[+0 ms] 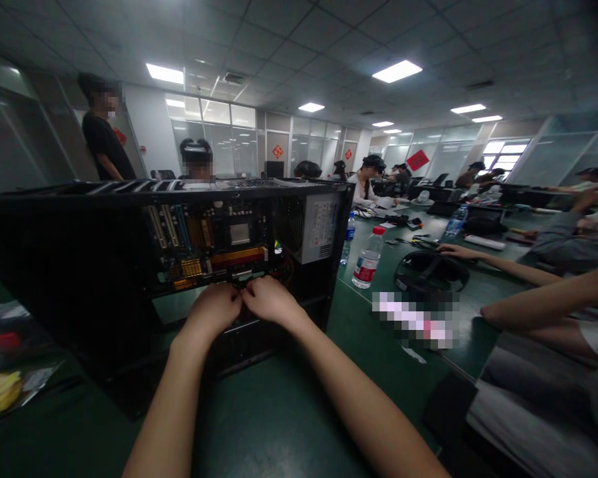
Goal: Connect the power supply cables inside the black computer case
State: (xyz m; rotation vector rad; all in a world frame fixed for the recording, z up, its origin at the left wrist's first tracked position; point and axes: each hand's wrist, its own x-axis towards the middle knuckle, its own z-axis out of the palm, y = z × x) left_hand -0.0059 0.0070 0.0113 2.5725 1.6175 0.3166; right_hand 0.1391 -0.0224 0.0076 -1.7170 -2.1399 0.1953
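An open black computer case point(70, 279) stands upright on the green table. Inside it are a motherboard point(216, 222) with slots and a gold heatsink point(187, 269), and a silver power supply point(321, 226) at the upper right. My left hand point(215, 307) and my right hand point(269, 299) reach into the case just below the motherboard's lower edge. Both have their fingers curled, and the two hands nearly meet at the fingertips. Whatever they pinch, if anything, is hidden behind the knuckles.
A water bottle with a red cap point(369, 259) and a blue-capped bottle point(349, 236) stand right of the case. Farther right are a black headset point(431, 272) and another person's forearm point(553, 302). Plastic packaging with something yellow point(0, 393) lies at left.
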